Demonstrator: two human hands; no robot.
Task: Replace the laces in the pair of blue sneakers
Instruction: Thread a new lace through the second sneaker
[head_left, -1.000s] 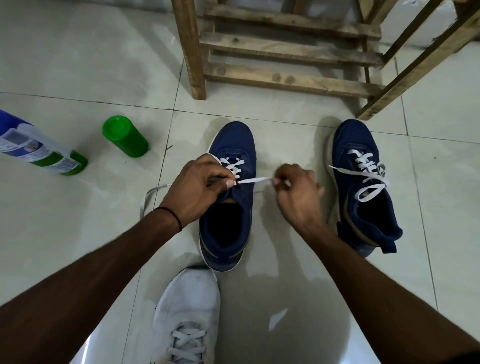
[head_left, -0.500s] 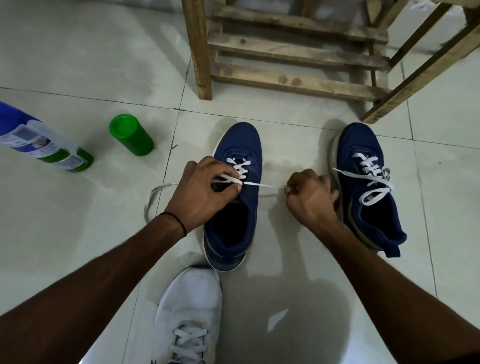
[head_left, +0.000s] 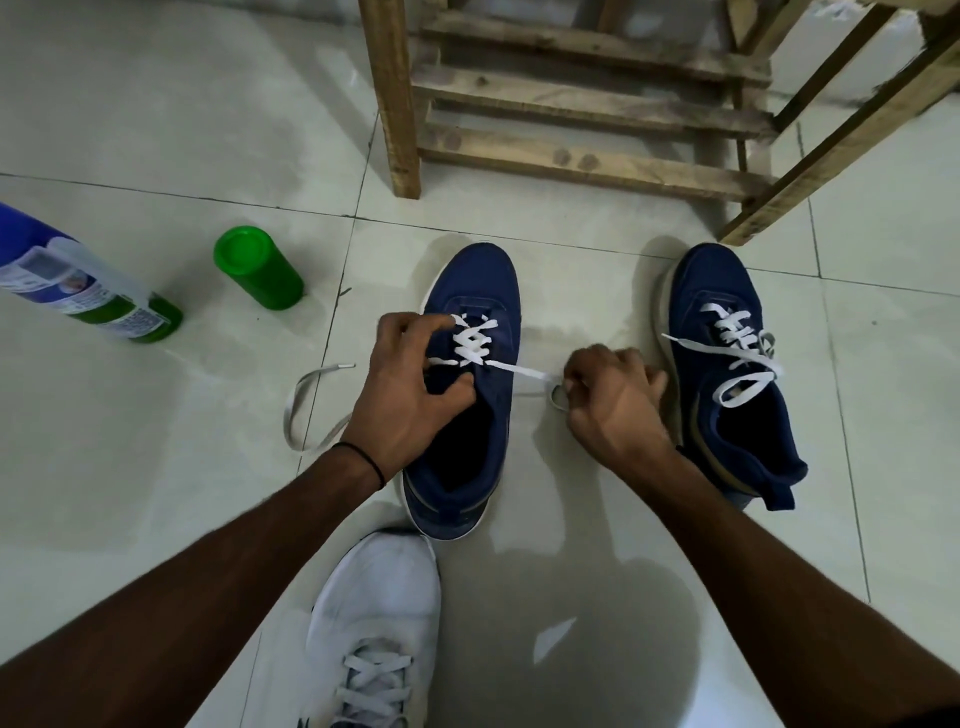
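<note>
Two blue sneakers stand on a glossy pale tile floor (head_left: 156, 130), toes pointing away, both with soft, matte knit uppers, rounded toes and pale rubber soles. The centre sneaker (head_left: 480, 283) lies between the hands, just beyond the toe of a white shoe (head_left: 379, 597). The side sneaker (head_left: 722, 291) sits to its right, apart from it, with its heel tab sticking out.

The lace (head_left: 475, 345) in the centre sneaker is flat, white and woven. It makes two crosses over the lower eyelets, and the upper eyelets and dark opening are bare. One end runs taut to the right; the other trails left under the wrist and curves in a limp loop on the tiles.

The left hand (head_left: 410, 384) grips the centre sneaker's eyelet edge, with fingers curled over the outside beside the crosses and the thumb bent into the opening. A thin black band (head_left: 366, 460) circles that wrist. The right hand (head_left: 613, 400) is curled into a fist, pinching the taut end, with a small loop of lace showing under the knuckles. It sits just beside the side sneaker's sole.

The side lace (head_left: 737, 353), also flat and white, is partly threaded, with loose strands and one long loop lying over the tongue.

At left lie one smooth green plastic cap (head_left: 257, 267), cylindrical, and one labelled bottle (head_left: 78, 280), blue and green. A rough wooden frame (head_left: 571, 104) with three slats stands beyond the sneakers
</note>
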